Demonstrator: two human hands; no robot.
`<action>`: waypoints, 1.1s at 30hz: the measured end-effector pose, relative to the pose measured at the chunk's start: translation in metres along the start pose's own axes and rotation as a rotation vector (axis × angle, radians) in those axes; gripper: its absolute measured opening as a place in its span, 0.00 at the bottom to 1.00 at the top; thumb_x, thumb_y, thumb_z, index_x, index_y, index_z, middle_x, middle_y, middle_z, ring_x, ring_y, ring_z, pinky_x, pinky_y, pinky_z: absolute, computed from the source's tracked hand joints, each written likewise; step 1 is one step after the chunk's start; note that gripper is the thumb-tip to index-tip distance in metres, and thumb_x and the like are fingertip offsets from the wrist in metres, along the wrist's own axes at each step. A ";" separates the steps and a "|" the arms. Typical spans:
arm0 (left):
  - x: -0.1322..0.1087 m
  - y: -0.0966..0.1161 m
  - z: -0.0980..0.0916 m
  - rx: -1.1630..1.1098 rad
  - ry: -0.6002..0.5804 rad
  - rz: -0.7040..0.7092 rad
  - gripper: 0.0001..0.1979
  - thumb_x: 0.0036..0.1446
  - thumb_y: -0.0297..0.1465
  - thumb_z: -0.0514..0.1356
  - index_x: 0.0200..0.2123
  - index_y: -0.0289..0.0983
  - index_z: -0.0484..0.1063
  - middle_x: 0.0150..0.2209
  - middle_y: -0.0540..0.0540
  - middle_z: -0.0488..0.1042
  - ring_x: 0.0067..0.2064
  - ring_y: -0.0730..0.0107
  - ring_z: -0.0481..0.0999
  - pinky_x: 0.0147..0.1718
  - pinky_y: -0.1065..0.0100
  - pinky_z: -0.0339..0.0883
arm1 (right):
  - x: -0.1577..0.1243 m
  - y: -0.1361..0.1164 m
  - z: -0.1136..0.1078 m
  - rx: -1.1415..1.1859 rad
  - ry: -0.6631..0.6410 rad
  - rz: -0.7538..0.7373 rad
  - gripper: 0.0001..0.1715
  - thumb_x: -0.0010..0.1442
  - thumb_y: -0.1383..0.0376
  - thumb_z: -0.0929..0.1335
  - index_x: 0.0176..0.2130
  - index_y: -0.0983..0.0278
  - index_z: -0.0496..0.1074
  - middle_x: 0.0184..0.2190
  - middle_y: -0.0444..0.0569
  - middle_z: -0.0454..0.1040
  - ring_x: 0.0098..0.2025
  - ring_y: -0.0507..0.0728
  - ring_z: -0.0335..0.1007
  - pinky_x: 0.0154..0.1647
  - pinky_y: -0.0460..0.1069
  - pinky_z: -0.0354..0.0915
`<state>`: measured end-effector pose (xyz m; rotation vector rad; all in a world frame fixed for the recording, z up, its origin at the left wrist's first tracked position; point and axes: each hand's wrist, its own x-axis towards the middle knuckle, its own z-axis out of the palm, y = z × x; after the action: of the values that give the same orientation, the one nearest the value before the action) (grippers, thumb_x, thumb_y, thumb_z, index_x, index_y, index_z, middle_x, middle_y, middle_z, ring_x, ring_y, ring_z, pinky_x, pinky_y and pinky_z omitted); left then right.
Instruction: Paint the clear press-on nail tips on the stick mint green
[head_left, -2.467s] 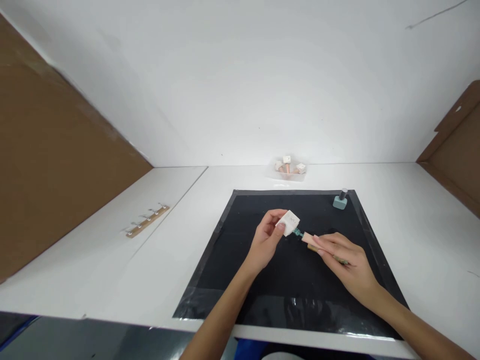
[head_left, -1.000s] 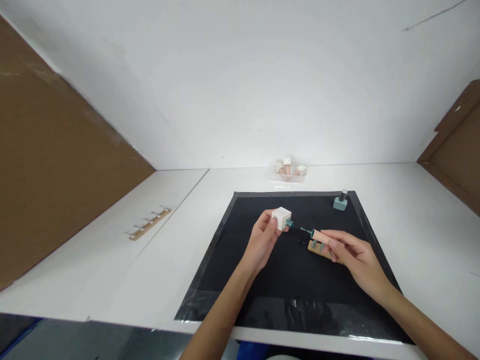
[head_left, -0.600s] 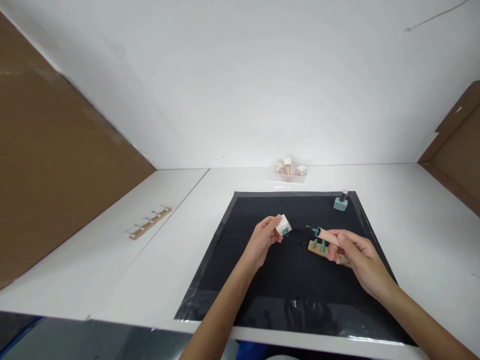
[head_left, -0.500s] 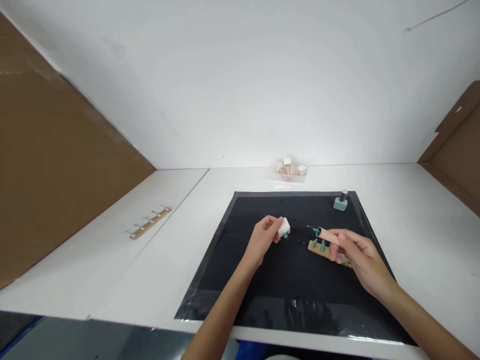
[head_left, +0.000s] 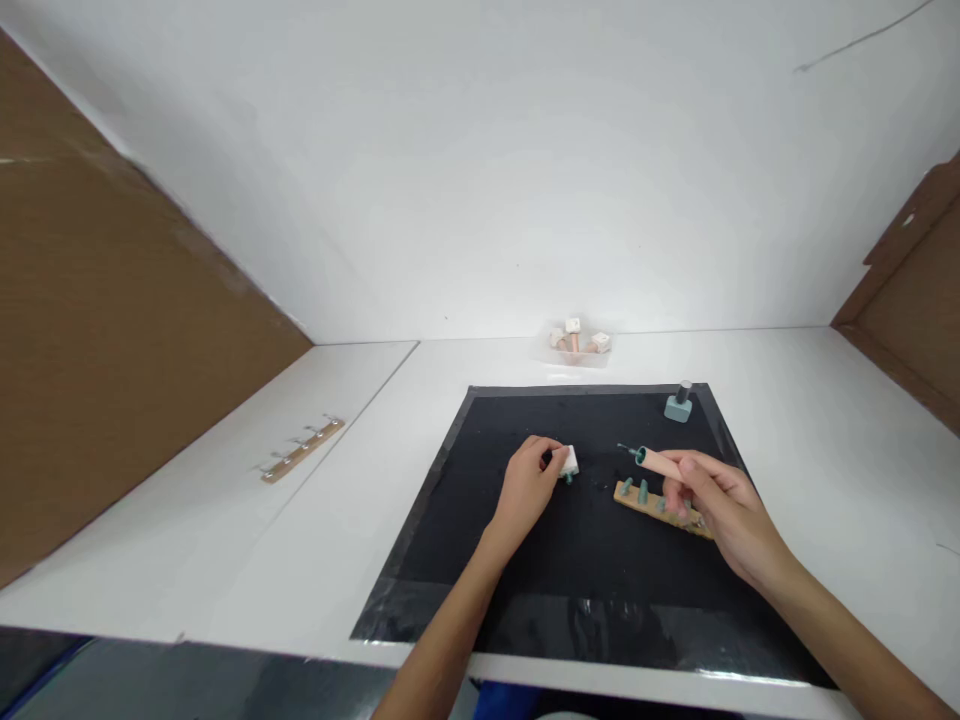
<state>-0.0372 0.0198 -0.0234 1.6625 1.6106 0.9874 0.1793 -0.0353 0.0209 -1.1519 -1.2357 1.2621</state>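
Note:
My left hand [head_left: 529, 485] pinches the left edge of a small white nail polish bottle [head_left: 571, 460]. The bottle is tipped, its teal-smeared neck towards me, low over the black mat [head_left: 555, 560]; whether it rests there I cannot tell. In my right hand [head_left: 716, 500] is a long peach nail polish cap [head_left: 660, 463], teal around its open end, with the brush [head_left: 626, 448] pointing left. Under that hand lies a wooden strip [head_left: 654, 508] bearing several teal-painted nail tips [head_left: 643, 491], partly hidden by my fingers.
A teal polish bottle with dark cap [head_left: 679, 405] stands at the mat's back right corner. Behind the mat, a clear tray [head_left: 574, 357] holds several white-and-peach bottles. Another wooden strip with several clear nail tips [head_left: 302, 450] lies left on the white table [head_left: 360, 500]. Brown panels flank both sides.
My left hand has lowered slightly with the white bottle, its fingers now at the bottle's left edge. My right hand has shifted a little right with the cap, uncovering more of the strip.

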 end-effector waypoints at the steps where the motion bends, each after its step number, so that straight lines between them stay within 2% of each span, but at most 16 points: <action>1: 0.001 -0.002 0.000 0.021 0.008 0.014 0.09 0.51 0.35 0.56 0.24 0.37 0.73 0.27 0.49 0.70 0.26 0.70 0.66 0.29 0.68 0.60 | 0.000 -0.001 -0.001 0.011 0.017 -0.001 0.26 0.55 0.46 0.67 0.37 0.64 0.79 0.17 0.44 0.67 0.21 0.51 0.61 0.24 0.47 0.62; 5: 0.005 -0.006 -0.003 0.083 0.042 0.049 0.09 0.53 0.33 0.55 0.26 0.36 0.73 0.28 0.49 0.69 0.25 0.71 0.65 0.29 0.68 0.61 | 0.003 -0.008 -0.007 0.091 0.101 0.001 0.25 0.51 0.46 0.70 0.35 0.64 0.79 0.17 0.43 0.66 0.21 0.51 0.59 0.23 0.47 0.60; 8: 0.004 -0.001 -0.009 0.115 0.122 0.080 0.10 0.54 0.30 0.52 0.32 0.35 0.72 0.32 0.46 0.70 0.28 0.70 0.66 0.31 0.67 0.62 | 0.006 -0.011 -0.012 0.170 0.167 -0.005 0.23 0.49 0.48 0.72 0.35 0.63 0.79 0.17 0.42 0.67 0.21 0.50 0.58 0.23 0.47 0.59; 10: -0.001 0.006 -0.011 0.117 0.116 0.142 0.10 0.53 0.27 0.51 0.36 0.35 0.71 0.34 0.46 0.70 0.30 0.70 0.67 0.32 0.68 0.63 | 0.008 -0.010 -0.016 0.223 0.213 -0.012 0.21 0.48 0.50 0.73 0.37 0.61 0.79 0.18 0.41 0.67 0.20 0.49 0.58 0.24 0.47 0.59; 11: -0.005 0.009 -0.010 0.111 0.074 0.187 0.11 0.52 0.25 0.51 0.38 0.36 0.71 0.34 0.47 0.71 0.29 0.71 0.68 0.32 0.68 0.64 | 0.009 -0.010 -0.018 0.248 0.234 -0.015 0.21 0.48 0.51 0.74 0.39 0.60 0.79 0.19 0.41 0.68 0.20 0.49 0.58 0.24 0.46 0.59; 13: -0.015 0.016 -0.006 0.084 -0.147 0.330 0.16 0.51 0.23 0.51 0.44 0.37 0.69 0.37 0.47 0.74 0.28 0.73 0.68 0.32 0.69 0.65 | 0.011 -0.009 -0.023 0.289 0.262 -0.023 0.23 0.47 0.53 0.75 0.43 0.57 0.77 0.21 0.40 0.69 0.21 0.48 0.58 0.24 0.46 0.59; 15: -0.023 0.022 0.003 0.111 -0.367 0.336 0.23 0.50 0.23 0.54 0.52 0.37 0.65 0.43 0.45 0.75 0.24 0.76 0.66 0.29 0.70 0.66 | 0.013 -0.010 -0.027 0.318 0.277 -0.034 0.24 0.47 0.54 0.75 0.45 0.54 0.76 0.23 0.40 0.69 0.21 0.48 0.59 0.23 0.46 0.59; 17: -0.027 0.025 0.013 0.171 -0.472 0.301 0.30 0.49 0.24 0.56 0.58 0.37 0.59 0.49 0.42 0.75 0.23 0.75 0.66 0.31 0.68 0.67 | 0.014 -0.010 -0.030 0.338 0.289 -0.040 0.23 0.46 0.55 0.75 0.45 0.54 0.77 0.24 0.39 0.69 0.21 0.48 0.59 0.23 0.46 0.58; 19: -0.026 0.026 0.022 0.197 -0.518 0.258 0.34 0.49 0.24 0.57 0.61 0.37 0.55 0.52 0.41 0.74 0.24 0.74 0.68 0.32 0.67 0.68 | 0.015 -0.010 -0.032 0.347 0.300 -0.042 0.21 0.46 0.56 0.75 0.43 0.54 0.78 0.24 0.40 0.68 0.21 0.48 0.58 0.22 0.46 0.58; 23: -0.021 0.021 0.032 0.183 -0.507 0.232 0.32 0.48 0.25 0.60 0.59 0.36 0.60 0.45 0.44 0.78 0.28 0.71 0.71 0.35 0.65 0.69 | 0.017 -0.006 -0.036 0.281 0.320 -0.040 0.18 0.49 0.57 0.74 0.42 0.55 0.79 0.25 0.43 0.71 0.24 0.50 0.58 0.21 0.45 0.57; 26: -0.022 0.017 0.031 0.027 -0.476 0.279 0.31 0.47 0.26 0.62 0.56 0.35 0.63 0.39 0.45 0.79 0.34 0.69 0.74 0.36 0.65 0.72 | 0.018 -0.002 -0.038 0.186 0.327 -0.012 0.19 0.50 0.57 0.73 0.44 0.54 0.78 0.39 0.46 0.77 0.26 0.50 0.58 0.22 0.45 0.60; 29: -0.027 0.018 0.025 -0.213 -0.412 0.312 0.29 0.48 0.29 0.62 0.56 0.36 0.64 0.38 0.45 0.78 0.36 0.69 0.77 0.37 0.65 0.75 | 0.020 0.001 -0.039 0.112 0.328 0.080 0.23 0.50 0.59 0.73 0.48 0.53 0.76 0.54 0.46 0.72 0.30 0.51 0.61 0.25 0.45 0.64; 33: -0.032 0.028 0.011 -0.382 -0.283 0.294 0.28 0.47 0.29 0.64 0.53 0.37 0.66 0.36 0.46 0.78 0.33 0.71 0.77 0.35 0.66 0.76 | 0.020 -0.001 -0.038 0.135 0.325 0.209 0.21 0.50 0.63 0.73 0.46 0.53 0.77 0.55 0.44 0.72 0.31 0.51 0.64 0.26 0.44 0.68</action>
<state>-0.0125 -0.0137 -0.0085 1.7015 0.9441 1.0671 0.2159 -0.0125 0.0206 -1.3502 -0.7953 1.2301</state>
